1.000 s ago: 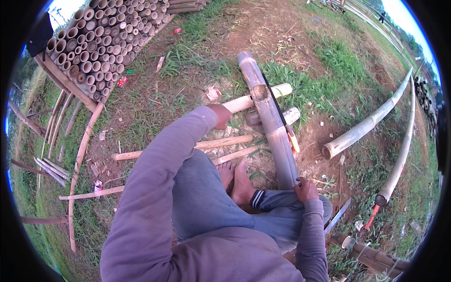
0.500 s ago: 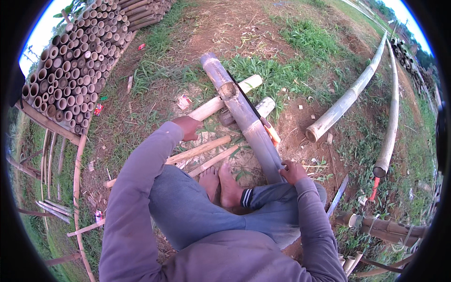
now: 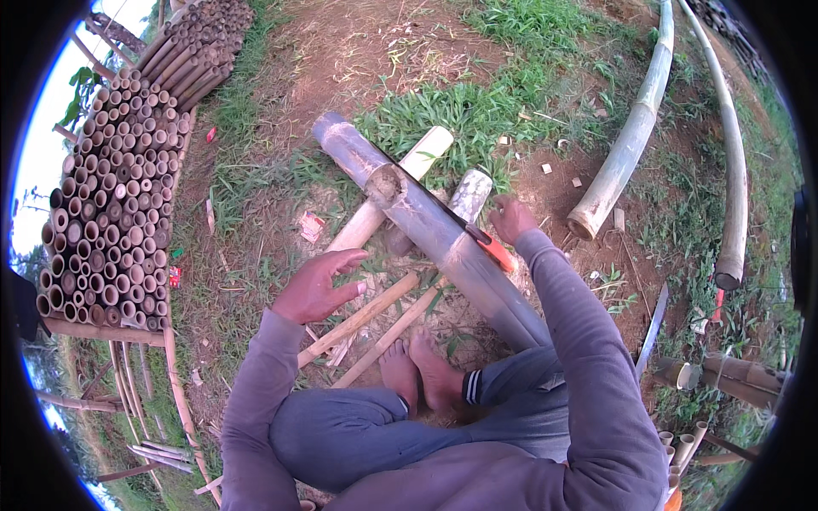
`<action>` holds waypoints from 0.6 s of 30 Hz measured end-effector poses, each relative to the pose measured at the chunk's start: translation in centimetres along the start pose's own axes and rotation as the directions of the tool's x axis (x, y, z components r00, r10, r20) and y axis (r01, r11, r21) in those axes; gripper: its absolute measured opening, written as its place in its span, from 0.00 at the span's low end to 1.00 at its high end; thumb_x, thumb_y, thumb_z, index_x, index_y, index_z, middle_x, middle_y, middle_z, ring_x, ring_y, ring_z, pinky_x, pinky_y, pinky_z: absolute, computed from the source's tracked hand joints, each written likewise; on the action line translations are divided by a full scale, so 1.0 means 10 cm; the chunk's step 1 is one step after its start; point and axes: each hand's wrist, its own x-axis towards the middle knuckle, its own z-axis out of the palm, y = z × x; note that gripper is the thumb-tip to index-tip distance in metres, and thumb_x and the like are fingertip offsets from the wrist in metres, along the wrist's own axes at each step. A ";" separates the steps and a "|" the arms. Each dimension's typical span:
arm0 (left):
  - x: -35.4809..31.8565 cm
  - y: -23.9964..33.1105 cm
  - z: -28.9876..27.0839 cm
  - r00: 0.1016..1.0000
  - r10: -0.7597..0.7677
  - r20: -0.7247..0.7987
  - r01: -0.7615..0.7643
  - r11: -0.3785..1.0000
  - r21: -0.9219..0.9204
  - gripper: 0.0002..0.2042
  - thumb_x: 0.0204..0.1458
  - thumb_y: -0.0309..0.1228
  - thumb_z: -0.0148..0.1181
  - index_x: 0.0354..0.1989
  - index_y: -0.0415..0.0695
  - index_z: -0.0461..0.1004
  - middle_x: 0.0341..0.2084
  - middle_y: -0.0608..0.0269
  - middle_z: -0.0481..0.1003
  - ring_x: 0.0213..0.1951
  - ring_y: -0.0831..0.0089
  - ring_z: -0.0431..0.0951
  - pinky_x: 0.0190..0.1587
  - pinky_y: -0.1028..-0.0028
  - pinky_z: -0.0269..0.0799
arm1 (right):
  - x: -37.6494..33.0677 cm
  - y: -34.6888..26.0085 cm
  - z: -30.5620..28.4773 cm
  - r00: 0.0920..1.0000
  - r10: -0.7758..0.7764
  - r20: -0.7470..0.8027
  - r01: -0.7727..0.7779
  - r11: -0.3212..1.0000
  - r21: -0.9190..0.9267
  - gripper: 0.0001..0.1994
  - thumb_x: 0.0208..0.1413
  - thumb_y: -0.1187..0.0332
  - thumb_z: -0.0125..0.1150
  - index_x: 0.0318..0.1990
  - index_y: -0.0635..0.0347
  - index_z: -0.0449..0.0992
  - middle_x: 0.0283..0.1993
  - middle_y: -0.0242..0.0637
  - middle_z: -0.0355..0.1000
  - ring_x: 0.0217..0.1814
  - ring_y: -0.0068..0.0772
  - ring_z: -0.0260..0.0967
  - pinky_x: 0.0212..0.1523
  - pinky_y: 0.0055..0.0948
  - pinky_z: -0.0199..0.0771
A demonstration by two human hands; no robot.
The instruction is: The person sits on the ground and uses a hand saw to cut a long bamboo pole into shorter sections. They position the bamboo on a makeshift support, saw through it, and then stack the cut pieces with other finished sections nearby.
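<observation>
A thick bamboo pole [image 3: 498,289] slants from my right knee to the far left, with an open notch cut in its upper side. It lies across a paler pole [image 3: 426,155] and a short, mottled pole piece [image 3: 470,198]. Along its right side rests a saw [image 3: 496,251] with a dark blade and an orange handle. My right hand [image 3: 513,218] is just beyond that handle, apart from it, fingers loosely bent and nothing visible in them. My left hand [image 3: 319,285] hovers open over the ground, fingers spread, near two light bamboo strips [image 3: 362,317].
A large stack of cut bamboo [image 3: 111,204] stands at the left on a pole frame. At the right lie two long bamboo poles [image 3: 626,145]. A long blade [image 3: 653,328] is beside my right knee. Wood chips [image 3: 547,169] and a crumpled wrapper [image 3: 311,226] dot the ground.
My right hand has left the near end of the thick bamboo and moved away from me toward the saw handle. My left hand has lowered nearer to me and spread its fingers. The view has shifted.
</observation>
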 end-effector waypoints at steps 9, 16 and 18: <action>0.22 -0.34 -0.05 0.998 -0.060 -0.023 0.061 0.997 0.046 0.28 0.56 0.35 0.69 0.65 0.43 0.73 0.56 0.47 0.78 0.58 0.57 0.79 0.62 0.60 0.73 | 1.05 0.16 0.25 0.984 0.099 0.148 -0.109 0.992 0.057 0.30 0.57 0.51 0.67 0.61 0.64 0.77 0.59 0.58 0.76 0.62 0.58 0.75 0.66 0.45 0.72; 0.25 -0.17 -0.05 0.999 -0.038 -0.016 0.040 0.995 0.091 0.27 0.56 0.35 0.69 0.65 0.42 0.73 0.56 0.48 0.78 0.57 0.58 0.80 0.62 0.61 0.74 | 0.50 0.44 -0.24 0.974 0.221 0.046 -0.226 0.941 0.252 0.20 0.51 0.55 0.77 0.37 0.66 0.84 0.34 0.45 0.79 0.36 0.35 0.74 0.41 0.38 0.74; 0.27 -0.11 -0.04 0.999 -0.032 -0.019 0.034 0.994 0.100 0.27 0.56 0.35 0.69 0.64 0.42 0.74 0.56 0.48 0.79 0.56 0.58 0.80 0.61 0.61 0.74 | 0.05 0.24 -0.65 0.979 0.162 -0.122 -0.129 0.961 0.244 0.19 0.52 0.55 0.75 0.39 0.64 0.85 0.33 0.46 0.80 0.36 0.39 0.77 0.43 0.41 0.75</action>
